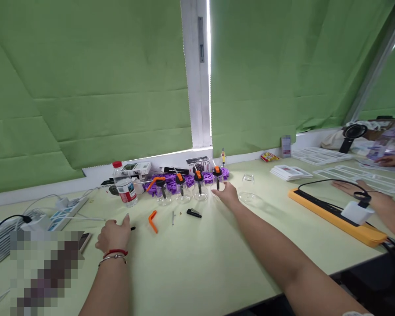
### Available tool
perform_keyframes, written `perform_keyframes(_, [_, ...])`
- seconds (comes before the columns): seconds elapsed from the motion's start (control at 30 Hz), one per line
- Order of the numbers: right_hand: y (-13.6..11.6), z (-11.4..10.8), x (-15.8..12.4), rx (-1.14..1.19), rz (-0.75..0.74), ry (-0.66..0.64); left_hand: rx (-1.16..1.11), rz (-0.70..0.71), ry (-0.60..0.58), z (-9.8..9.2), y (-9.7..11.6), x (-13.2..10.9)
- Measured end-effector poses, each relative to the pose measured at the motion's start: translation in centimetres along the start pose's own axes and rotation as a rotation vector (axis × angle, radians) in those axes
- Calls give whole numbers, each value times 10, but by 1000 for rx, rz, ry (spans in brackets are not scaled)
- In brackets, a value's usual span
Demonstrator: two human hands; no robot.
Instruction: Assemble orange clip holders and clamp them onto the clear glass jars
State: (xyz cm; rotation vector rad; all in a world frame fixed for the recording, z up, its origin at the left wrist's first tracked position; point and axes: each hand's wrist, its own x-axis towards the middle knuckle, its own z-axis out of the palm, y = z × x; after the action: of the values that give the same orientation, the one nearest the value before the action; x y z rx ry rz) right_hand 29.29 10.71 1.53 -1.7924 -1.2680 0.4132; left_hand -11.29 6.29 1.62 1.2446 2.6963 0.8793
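Note:
My right hand (pixel 229 196) reaches across the table, thumb and fingers closed around the lower part of a glass jar with a black-and-orange top (pixel 217 173). To its left stand three similar jars in a row: one jar (pixel 199 186), another jar (pixel 181 188) and a leftmost jar (pixel 163 192) with an orange handle and a metal rod on top. My left hand (pixel 113 235) rests on the table with its fingers curled. A small black tip (pixel 133 228) shows beside it; the rest is hidden. Between the hands lie an orange bent handle (pixel 153 221), a thin metal pin (pixel 173 218) and a black folding tool (pixel 194 213).
Purple openwork parts (pixel 171 183) lie behind the jars. A water bottle (pixel 125 186) stands left; a clear glass vessel (pixel 248 195) is right. An orange power strip (pixel 335 215), white cards (pixel 289 172) and another person's hand (pixel 358 188) are farther right. A white power strip (pixel 67 214) lies left.

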Motion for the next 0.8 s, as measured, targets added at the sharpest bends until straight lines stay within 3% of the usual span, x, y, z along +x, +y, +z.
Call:
perform_keyframes(0.07, [-13, -12, -11, 19, -39, 67, -49, 51, 142, -11, 10, -12])
perform_keyframes(0.13, [-29, -24, -31, 48, -141, 107, -206, 257, 273, -22, 25, -33])
perform_keyframes(0.2, [-47, -30, -61, 61, -259, 76, -466, 512, 260, -30, 43, -64])
perform_keyframes(0.27, [-62, -29, -98, 31, -390, -2, -726, 716, 54, -35, 60, -100])
perform_keyframes(0.33, [-71, -20, -134, -41, -511, -88, -921, 820, -208, -38, 73, -132])
perform_keyframes(0.4, [-74, -7, -160, -106, -632, -207, -1009, 758, -372, -41, 79, -150])
perform_keyframes(0.47, [-73, 4, -170, -73, -653, -369, -998, 628, -419, -45, 77, -150])
perform_keyframes(0.5, [-72, 8, -167, 4, -637, -509, -1003, 597, -472, -48, 73, -145])
perform_keyframes(0.57, [-73, 14, -152, 269, -450, -739, -1115, 603, -722, -53, 64, -128])
perform_keyframes(0.67, [-79, 20, -118, 700, 75, -731, -1323, 581, -1043, -56, 51, -105])
perform_keyframes(0.73, [-86, 24, -101, 813, 217, -762, -1369, 550, -1124, -54, 46, -98])
perform_keyframes(0.8, [-92, 29, -92, 838, 252, -801, -1356, 517, -1167, -50, 46, -98])
